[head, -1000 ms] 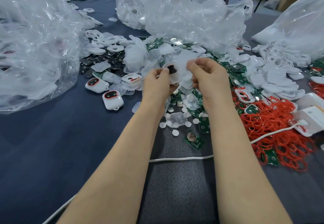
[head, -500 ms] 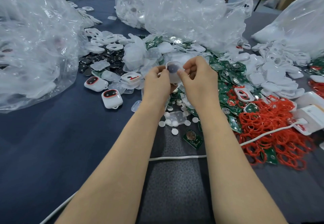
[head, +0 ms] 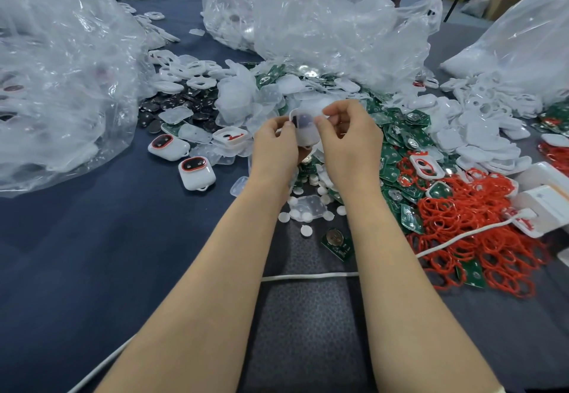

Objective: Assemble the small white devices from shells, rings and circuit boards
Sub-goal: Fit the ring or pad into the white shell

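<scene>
A: Counts first?
B: Counted two finished devices point(head: 167, 146) left of the held shell point(head: 304, 129), lying on the blue cloth point(head: 92, 254), red-rimmed windows up. Counted three big clear bags point(head: 323, 23): one left of the shell, one beyond it, one far right. Logged one white cable point(head: 308, 276) nearer than the shell, passing behind both forearms. Logged one lone circuit board point(head: 337, 243) nearer than the shell too, coin cell up.
A: And the loose piles?
B: Cannot count those (tried, gave up). Noted green boards point(head: 397, 149) right of the shell, red rings point(head: 480, 226) lower right of it, white shells point(head: 480, 134) further right, dark discs point(head: 184, 106) left of it.
A: Hands?
B: Pinching the shell's left edge with the left hand point(head: 275, 146), thumb and forefinger, other fingers curled. Pinching its right edge with the right hand point(head: 349, 143), same way. Holding it up off the cloth, above the pile. Seeing a dark round patch through it; cannot tell what.
</scene>
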Tool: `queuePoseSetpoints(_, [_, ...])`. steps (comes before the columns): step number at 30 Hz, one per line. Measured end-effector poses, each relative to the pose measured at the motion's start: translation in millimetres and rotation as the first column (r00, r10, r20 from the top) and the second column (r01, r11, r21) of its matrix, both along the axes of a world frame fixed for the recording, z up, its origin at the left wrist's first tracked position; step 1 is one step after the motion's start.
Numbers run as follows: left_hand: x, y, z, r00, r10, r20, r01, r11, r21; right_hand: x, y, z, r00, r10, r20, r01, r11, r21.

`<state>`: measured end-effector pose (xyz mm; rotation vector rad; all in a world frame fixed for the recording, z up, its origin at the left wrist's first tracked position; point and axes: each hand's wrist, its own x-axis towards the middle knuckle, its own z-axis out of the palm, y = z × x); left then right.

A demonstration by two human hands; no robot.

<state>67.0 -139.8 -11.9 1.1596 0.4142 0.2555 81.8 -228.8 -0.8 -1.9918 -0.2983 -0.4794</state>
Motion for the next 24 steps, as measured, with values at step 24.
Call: queuePoseSetpoints(24, [-5.2,-2.8,-1.3,0.999,-0.037,0.040,0.028,0.980,0.196,2.3,2.6,-8.1,0.999,-0.029,0.015,0.030,0.995,-0.098])
